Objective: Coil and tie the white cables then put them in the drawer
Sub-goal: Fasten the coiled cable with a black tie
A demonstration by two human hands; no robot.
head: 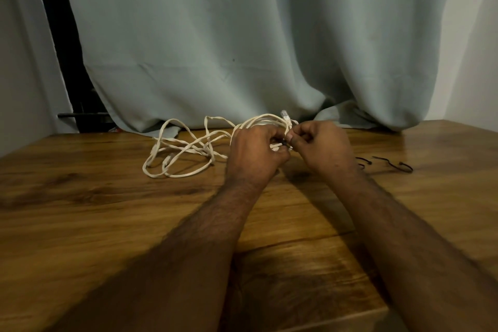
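Note:
My left hand [256, 153] grips a coiled bundle of white cable [265, 119] above the wooden table [107, 210], with a clear plug sticking up from the coil. My right hand [322, 147] pinches a small black tie [286, 144] against the bundle, right beside my left thumb. Loose white cable [183, 151] lies tangled on the table to the left of my hands. No drawer is in view.
Two black cable ties [403, 166] lie on the table to the right of my right hand. A grey-green curtain [242, 35] hangs behind the table's far edge. A dark gap and a black handle [80, 115] show at the left.

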